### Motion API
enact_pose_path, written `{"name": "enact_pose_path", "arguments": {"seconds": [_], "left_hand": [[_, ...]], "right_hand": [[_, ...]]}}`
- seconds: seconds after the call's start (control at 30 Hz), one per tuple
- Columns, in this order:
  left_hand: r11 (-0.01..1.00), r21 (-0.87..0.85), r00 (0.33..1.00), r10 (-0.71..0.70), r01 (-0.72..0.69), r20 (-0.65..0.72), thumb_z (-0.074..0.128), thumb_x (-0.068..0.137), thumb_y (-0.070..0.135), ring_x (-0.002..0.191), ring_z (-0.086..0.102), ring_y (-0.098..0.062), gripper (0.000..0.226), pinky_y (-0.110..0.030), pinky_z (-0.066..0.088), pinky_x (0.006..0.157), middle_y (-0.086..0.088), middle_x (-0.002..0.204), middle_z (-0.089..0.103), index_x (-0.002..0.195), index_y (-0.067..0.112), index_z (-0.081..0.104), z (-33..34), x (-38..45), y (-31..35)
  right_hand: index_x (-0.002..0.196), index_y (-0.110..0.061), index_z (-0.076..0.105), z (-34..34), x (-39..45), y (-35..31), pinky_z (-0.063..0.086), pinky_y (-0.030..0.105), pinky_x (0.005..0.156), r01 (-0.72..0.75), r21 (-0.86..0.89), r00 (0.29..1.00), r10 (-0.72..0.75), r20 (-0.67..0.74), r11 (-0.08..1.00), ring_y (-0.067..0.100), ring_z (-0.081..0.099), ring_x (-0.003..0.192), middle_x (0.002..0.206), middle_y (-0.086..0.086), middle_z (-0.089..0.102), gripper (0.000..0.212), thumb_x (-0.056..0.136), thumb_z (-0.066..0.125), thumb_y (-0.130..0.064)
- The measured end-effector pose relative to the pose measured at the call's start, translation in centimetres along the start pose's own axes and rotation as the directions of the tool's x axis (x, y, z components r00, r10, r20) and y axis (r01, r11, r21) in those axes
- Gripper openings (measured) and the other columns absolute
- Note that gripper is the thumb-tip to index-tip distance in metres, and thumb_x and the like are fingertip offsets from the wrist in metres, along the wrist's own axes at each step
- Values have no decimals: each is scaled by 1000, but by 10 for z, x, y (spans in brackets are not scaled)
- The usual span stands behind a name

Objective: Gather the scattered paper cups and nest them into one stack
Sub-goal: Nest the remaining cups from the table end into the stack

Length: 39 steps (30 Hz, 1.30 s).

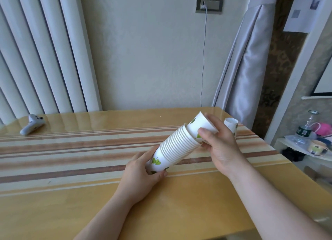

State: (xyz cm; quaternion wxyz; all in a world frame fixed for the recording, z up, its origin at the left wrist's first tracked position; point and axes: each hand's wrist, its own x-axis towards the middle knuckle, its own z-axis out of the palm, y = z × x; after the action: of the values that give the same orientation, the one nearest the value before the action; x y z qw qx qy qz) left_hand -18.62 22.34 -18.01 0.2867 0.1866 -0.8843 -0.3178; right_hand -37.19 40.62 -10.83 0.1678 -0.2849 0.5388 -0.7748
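Observation:
A long stack of white paper cups with green leaf prints (177, 146) is held tilted above the table, its bottom end low at the left, its rims pointing up to the right. My left hand (143, 175) grips the stack's bottom cup. My right hand (217, 143) is closed around a single leaf-print cup (201, 124) that is partly nested in the stack's upper end. One more paper cup (231, 124) stands upside down on the table behind my right hand, partly hidden by it.
The table (71, 195) is yellow wood with a brown striped cloth under glass. A white game controller (32, 125) lies at the far left. A curtain and a shelf with bottles (305, 132) stand to the right of the table edge.

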Motion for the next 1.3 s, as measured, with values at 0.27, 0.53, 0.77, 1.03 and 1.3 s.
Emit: {"name": "enact_pose_path", "arguments": {"seconds": [0.27,0.53,0.77,1.03,1.3], "left_hand": [[995,-8,993,-95,95,-63,87,78,45,96,64,6,54,-14,42,72,24,101,73,127,49,67,-1,0,2],[979,-85,964,-199,186,-174,87,81,33,103,63,-3,59,-27,49,81,28,102,68,130,50,59,4,3,-4],[982,-64,973,-185,177,-140,88,81,40,111,61,-1,72,-26,48,87,25,114,64,143,50,54,4,4,-5],[994,47,989,-93,99,-111,88,83,37,111,48,24,86,-5,40,81,35,118,56,123,90,34,2,6,3],[995,59,991,-75,82,-109,88,83,35,114,50,19,82,-8,40,84,36,118,56,124,85,38,4,6,1]], "right_hand": [[129,-38,70,-15,23,12,50,32,80,-47,-54,956,29,-293,997,25,67,99,118,-1,68,23,107,64,-39],[171,-47,16,-26,68,62,42,53,124,-247,-712,957,51,-285,657,36,42,151,167,2,37,108,87,83,-37],[164,-33,41,-20,69,70,49,35,101,-192,-451,922,3,-388,872,19,63,125,135,-8,63,83,93,84,-35],[133,-19,67,-20,60,34,68,32,84,-142,513,989,139,44,847,22,79,115,124,2,80,79,69,97,-54],[161,-28,48,-7,50,39,65,34,80,-101,246,989,72,128,964,26,73,116,131,3,75,107,69,101,-20]]}}
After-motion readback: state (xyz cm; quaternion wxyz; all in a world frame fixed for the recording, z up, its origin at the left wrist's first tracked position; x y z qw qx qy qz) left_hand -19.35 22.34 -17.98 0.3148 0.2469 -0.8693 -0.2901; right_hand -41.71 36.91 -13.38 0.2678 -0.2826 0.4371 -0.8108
